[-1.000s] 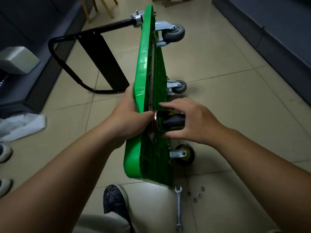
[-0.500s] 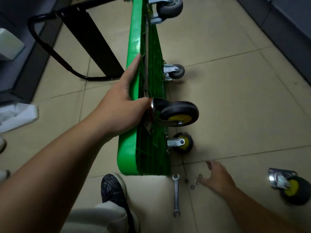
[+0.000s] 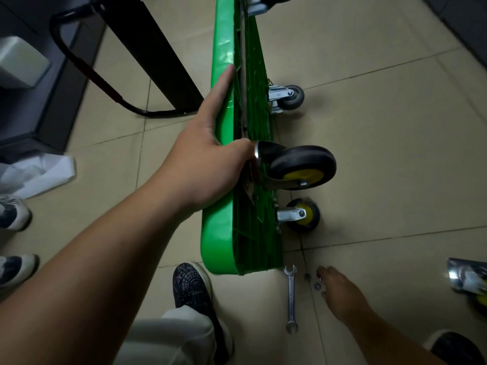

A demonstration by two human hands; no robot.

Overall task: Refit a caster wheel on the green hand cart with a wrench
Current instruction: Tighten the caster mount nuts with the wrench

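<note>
Meanwhile, left hand point(image 3: 205, 169) grips cart point(image 3: 218, 233), wrench point(image 3: 290, 299) beside right hand point(image 3: 340, 293).

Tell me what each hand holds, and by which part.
The left hand grips the green cart by its top edge, thumb against the wheel plate. The right hand touches the nuts on the floor; a hold cannot be told.

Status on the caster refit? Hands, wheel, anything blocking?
Left hand grips cart edge, thumb pinning caster wheel plate to underside. Right hand open, down at nuts on floor. Wrench beside them, untouched. Nothing blocking.
</note>
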